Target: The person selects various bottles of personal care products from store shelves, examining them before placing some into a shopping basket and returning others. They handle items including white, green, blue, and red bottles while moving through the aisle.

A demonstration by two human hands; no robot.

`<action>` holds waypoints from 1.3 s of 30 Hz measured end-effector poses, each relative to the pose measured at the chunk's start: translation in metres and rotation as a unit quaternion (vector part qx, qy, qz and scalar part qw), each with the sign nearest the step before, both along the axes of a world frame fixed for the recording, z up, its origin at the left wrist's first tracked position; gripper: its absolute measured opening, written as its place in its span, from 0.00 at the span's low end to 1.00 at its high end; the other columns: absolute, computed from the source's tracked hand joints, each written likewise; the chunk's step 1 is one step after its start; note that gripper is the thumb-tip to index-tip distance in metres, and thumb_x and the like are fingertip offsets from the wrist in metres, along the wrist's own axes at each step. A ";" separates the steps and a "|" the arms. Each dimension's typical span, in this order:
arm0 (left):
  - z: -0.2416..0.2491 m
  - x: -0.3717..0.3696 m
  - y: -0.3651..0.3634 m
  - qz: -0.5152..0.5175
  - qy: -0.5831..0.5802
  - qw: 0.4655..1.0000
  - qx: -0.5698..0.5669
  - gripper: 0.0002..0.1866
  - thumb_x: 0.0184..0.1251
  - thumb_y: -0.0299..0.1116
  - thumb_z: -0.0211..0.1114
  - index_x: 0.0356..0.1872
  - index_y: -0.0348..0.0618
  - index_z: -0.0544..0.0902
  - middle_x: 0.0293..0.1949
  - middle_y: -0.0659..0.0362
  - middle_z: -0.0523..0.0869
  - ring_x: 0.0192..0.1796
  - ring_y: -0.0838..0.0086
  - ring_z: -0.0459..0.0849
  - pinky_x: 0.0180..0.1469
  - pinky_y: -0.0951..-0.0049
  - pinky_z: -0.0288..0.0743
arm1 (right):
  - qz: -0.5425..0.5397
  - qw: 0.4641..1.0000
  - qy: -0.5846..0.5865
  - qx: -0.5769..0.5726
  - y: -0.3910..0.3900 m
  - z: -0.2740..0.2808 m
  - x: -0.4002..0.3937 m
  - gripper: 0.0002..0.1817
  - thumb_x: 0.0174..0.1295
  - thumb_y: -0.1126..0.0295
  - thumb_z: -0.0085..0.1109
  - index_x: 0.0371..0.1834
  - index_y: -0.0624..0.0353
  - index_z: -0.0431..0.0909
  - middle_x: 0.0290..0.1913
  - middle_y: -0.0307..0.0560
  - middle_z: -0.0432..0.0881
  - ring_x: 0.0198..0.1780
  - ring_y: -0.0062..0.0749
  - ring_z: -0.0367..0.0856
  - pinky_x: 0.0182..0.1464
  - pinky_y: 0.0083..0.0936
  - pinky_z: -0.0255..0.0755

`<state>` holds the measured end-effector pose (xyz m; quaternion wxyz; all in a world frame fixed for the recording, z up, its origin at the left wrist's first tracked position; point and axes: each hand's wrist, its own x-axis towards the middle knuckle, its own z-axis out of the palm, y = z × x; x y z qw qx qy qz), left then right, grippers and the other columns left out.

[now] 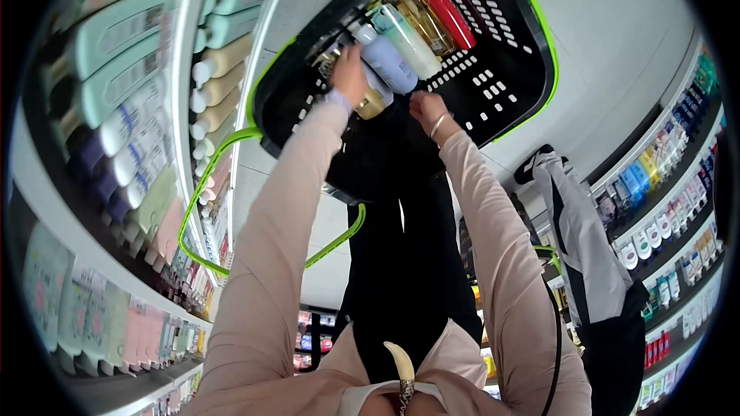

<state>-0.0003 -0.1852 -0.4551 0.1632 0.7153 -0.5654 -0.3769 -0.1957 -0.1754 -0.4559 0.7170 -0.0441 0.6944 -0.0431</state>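
Note:
A black basket (482,112) with a green rim holds several bottles in a row. A red bottle (447,14) lies at the far side, beside golden bottles (422,19) and a pale green bottle (407,42). My left hand (349,75) reaches into the basket, its fingers bent over the bottles beside a lavender bottle (388,60); what they hold is hard to make out. A gold-coloured item (371,105) shows below that hand. My right hand (428,113) is closed near the lavender bottle's lower end, its fingertips hidden.
Shelves of bottles (127,35) curve along the left. More stocked shelves (655,223) stand on the right. The basket's green handle (202,185) hangs toward me. A person in a grey and black jacket (582,239) is close on the right.

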 end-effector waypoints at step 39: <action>0.557 0.029 -0.038 0.230 0.253 0.863 -0.371 0.22 0.50 0.18 0.52 0.50 0.37 0.62 0.55 0.52 0.59 0.57 0.66 0.63 0.58 0.66 0.59 | -0.204 0.904 -0.359 -0.109 -0.048 0.455 0.050 0.15 0.57 0.65 0.44 0.46 0.59 0.67 0.44 0.41 0.73 0.47 0.30 0.71 0.51 0.26 0.63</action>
